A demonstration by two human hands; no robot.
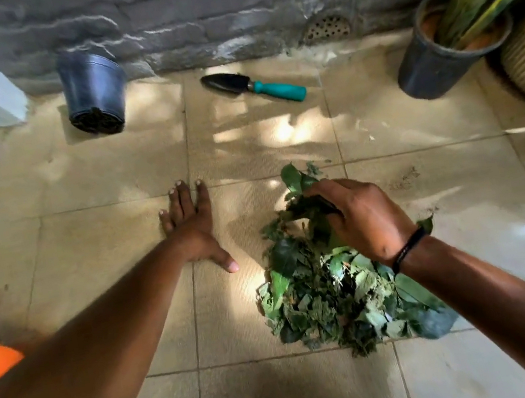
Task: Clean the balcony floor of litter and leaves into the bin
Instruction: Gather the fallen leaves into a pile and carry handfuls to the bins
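**Gathering the leaf pile**

My right hand [357, 214] curls into the top of the leaf pile [336, 294], gripping a bunch of green leaves to lift. My left hand [193, 227] lies flat on the floor tiles [105, 246], fingers straight, holding nothing, likely bracing me as I lean. No bin is in view. A trowel [254, 86] lies near the wall.

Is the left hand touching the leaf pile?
Apart. The head view shows the left hand flat on bare tile, with a clear strip of floor between its thumb and the leaf pile.
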